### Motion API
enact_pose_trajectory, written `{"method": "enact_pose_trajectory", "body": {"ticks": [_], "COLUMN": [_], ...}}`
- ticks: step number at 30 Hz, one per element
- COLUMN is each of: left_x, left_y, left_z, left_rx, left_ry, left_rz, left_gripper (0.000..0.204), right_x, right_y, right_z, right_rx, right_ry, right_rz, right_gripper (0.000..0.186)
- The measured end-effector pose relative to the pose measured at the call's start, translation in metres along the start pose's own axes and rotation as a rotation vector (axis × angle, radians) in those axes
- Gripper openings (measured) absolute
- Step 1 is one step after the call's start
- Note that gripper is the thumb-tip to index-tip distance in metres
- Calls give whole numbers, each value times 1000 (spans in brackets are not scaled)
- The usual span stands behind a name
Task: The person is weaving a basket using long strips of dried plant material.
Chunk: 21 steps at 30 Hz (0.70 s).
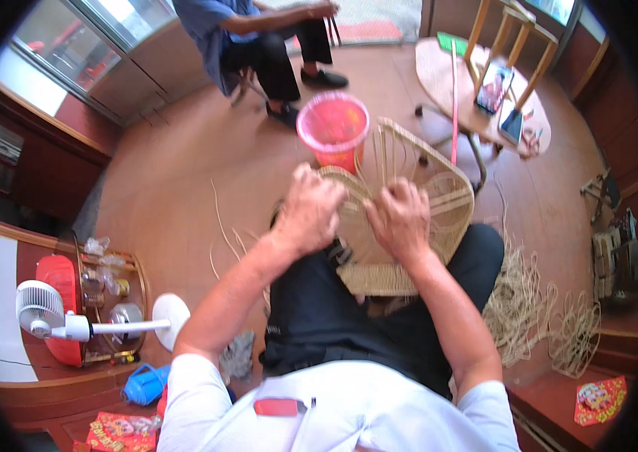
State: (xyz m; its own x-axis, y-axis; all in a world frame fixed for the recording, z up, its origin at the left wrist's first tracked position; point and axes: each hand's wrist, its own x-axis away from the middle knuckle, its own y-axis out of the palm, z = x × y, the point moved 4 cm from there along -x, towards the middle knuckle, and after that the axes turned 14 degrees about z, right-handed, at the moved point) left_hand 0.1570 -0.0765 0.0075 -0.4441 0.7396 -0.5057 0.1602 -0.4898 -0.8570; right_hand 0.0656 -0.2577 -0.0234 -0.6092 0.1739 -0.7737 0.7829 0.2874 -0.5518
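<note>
Presently in hand: one woven piece [364, 245], pale strands on a rounded frame, partly open-worked, located over the lap between the knees.

Left hand [311, 209]: at the piece's far left edge; fingers curled nearly closed on it. Whether rim or loose strand lies between the fingertips, cannot be told.

Right hand [400, 222]: over the middle, fingers bent down and drawn together on the strands; the exact strand pinched is hidden.

Surroundings, far side: one pink bin [338, 160], just beyond the piece, blocking the floor there; one seated co-worker [213, 38], dark shoes, behind the bin.

Far right: one oval table [436, 75], legs close beyond the piece's right edge. Upon it: wooden frame with upright bars [511, 49]; propped screen [494, 88]; dark flat device [511, 126]; red-handled scissors [532, 139].

Right: heap of loose strands [515, 301], tangled, beside the right thigh; open strand coil [576, 339] next to it; red printed sheet [601, 399].

Left: stray strands [219, 222] on the floor; white fan [40, 309], its round base near the left forearm; small rack [138, 286] with jars behind; blue container [146, 384] below.
</note>
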Motion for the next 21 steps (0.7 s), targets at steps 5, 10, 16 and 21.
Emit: {"method": "enact_pose_trajectory", "body": {"ticks": [5, 10, 16, 21], "left_x": [-1, 2, 0, 10], "left_y": [-7, -4, -5, 2], "left_z": [-3, -2, -3, -6], "left_rx": [143, 152, 138, 141], "left_ry": [-72, -63, -38, 18], "left_rz": [47, 90, 143, 215], "left_gripper": [31, 35, 29, 24], "right_x": [-1, 4, -3, 1], "right_y": [1, 2, 0, -2], "right_z": [0, 2, 2, 2], "right_rx": [-4, 0, -17, -13], "right_ry": [30, 30, 40, 23], "right_rz": [-40, -41, -44, -4], "right_gripper": [22, 22, 23, 22]}}
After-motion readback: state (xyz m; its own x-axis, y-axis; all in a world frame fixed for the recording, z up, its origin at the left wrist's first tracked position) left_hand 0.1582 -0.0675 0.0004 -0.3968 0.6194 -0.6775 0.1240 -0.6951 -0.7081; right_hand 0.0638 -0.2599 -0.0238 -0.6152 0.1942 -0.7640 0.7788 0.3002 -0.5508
